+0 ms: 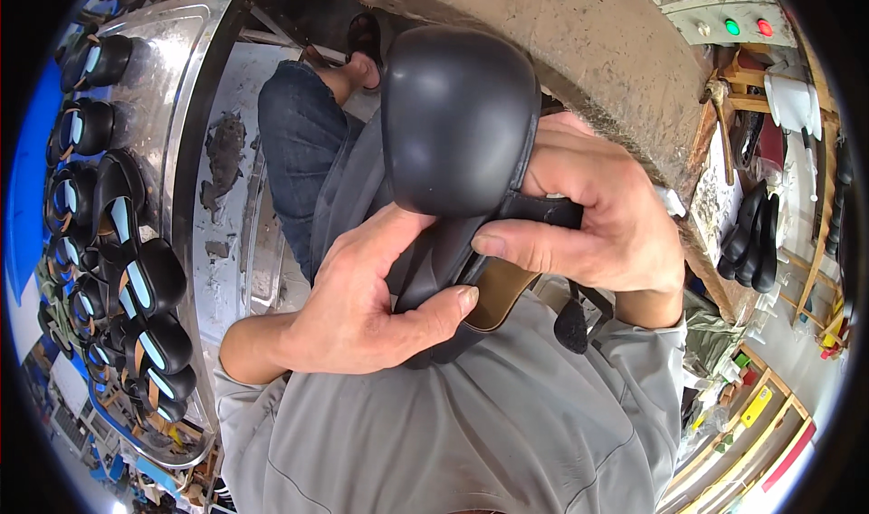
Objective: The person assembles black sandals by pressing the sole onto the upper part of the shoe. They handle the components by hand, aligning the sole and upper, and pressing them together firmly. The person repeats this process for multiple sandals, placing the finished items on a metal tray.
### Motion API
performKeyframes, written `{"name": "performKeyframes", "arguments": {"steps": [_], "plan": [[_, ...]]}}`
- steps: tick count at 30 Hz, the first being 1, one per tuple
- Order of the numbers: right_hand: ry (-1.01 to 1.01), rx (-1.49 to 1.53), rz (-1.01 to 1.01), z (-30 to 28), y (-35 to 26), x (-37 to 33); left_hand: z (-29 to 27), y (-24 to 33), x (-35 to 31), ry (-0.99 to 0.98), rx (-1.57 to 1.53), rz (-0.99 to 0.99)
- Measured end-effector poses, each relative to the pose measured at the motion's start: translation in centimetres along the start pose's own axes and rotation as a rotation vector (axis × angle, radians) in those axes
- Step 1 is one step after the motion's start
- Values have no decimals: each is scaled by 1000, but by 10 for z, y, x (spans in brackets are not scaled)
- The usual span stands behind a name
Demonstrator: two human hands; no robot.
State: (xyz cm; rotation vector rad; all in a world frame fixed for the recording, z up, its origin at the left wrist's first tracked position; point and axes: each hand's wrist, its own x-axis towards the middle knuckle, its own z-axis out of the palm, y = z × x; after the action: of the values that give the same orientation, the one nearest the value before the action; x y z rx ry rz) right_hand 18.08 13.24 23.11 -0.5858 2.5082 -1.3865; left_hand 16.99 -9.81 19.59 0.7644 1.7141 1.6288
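A black shoe [460, 120] with a broad, smooth rounded toe is held up between my two hands, toe pointing away from me. My left hand [367, 301] grips its left side, thumb lying along the opening and fingers hidden beneath. On the other side my right hand [602, 211] pinches the upper edge by a black strap, thumb on top and fingers curled around the far side. Tan lining [500, 295] shows inside the opening. Below my right wrist hangs a dark strap end [571, 326].
Several similar black shoes with light blue insole patches [163, 278] crowd a metal-topped table [167, 79] on the left. A worn brown bench edge [543, 25] runs ahead. Green and red buttons [748, 28] sit on a panel at upper right. Black shoe lasts or shoes [751, 238] hang near wooden racks [769, 396].
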Motion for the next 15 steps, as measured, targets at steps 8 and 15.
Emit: {"name": "performKeyframes", "arguments": {"steps": [8,15], "plan": [[135,-150,-20,13,0,-7,3,2,0,5,172,55],[405,-225,-39,22,8,-19,7,6,1,-46,174,93]]}}
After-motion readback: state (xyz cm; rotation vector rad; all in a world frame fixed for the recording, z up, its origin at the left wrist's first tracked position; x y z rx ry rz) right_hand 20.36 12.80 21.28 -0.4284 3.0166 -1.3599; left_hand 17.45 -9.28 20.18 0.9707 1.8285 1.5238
